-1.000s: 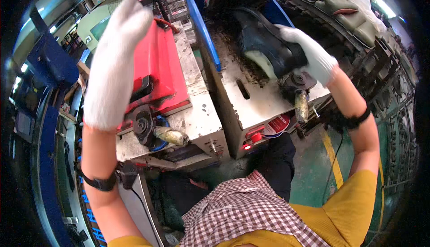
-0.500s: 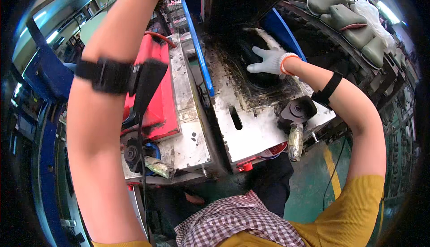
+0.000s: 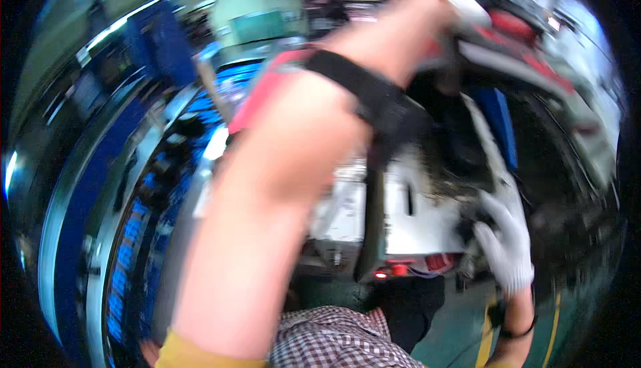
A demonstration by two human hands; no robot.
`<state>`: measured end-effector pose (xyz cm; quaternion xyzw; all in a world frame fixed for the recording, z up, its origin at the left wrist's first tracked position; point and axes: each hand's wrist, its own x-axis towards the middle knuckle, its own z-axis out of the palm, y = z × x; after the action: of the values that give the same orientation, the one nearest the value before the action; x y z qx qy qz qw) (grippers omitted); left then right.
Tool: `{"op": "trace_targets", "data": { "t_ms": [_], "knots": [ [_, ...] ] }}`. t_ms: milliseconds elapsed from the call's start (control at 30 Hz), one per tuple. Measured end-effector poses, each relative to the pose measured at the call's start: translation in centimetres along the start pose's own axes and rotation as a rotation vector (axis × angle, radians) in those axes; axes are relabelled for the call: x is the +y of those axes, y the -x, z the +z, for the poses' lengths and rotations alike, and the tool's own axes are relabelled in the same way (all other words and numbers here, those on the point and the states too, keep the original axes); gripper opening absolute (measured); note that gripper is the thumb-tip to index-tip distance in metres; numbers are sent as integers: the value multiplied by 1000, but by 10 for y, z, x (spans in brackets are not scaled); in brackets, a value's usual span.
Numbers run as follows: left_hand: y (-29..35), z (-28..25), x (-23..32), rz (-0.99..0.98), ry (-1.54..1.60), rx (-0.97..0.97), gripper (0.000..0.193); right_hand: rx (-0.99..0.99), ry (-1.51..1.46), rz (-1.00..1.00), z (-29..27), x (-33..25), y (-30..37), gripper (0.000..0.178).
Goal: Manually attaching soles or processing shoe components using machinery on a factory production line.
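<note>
My left arm reaches up across the view. Its white-gloved hand (image 3: 464, 4) is at the top right, by a grey and red part (image 3: 514, 68) of the machine; blur hides its fingers. My right hand (image 3: 506, 244), also in a white glove, is near the front right corner of the white metal machine table (image 3: 427, 228). Its fingers are apart, and nothing shows in them. A dark knob-like part (image 3: 471, 218) lies just left of it, blurred. Farther back on the table is a black mould (image 3: 461, 141), partly behind my left arm's strap.
A blue panel (image 3: 504, 128) stands at the table's right side. A red block (image 3: 264, 94) shows behind my left arm. A red button (image 3: 398, 269) sits on the table's front edge. Blue upright frames (image 3: 160, 44) stand at the left; yellow lines (image 3: 487, 334) mark the green floor.
The view has swung, and the scene is blurred. My left arm has swung over to the right. My right hand has come off the black mould and drawn back toward the table's front corner.
</note>
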<state>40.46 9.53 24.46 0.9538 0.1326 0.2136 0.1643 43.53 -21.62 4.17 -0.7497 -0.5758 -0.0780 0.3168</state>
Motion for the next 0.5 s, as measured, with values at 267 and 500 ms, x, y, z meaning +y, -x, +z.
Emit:
{"op": "trace_targets", "data": {
  "t_ms": [267,500],
  "knots": [
    [91,153,13,-169,-252,103,85,404,98,-289,57,-22,60,16],
    [134,274,-20,-329,-397,152,72,613,70,-418,85,-18,53,11]
  ]
}}
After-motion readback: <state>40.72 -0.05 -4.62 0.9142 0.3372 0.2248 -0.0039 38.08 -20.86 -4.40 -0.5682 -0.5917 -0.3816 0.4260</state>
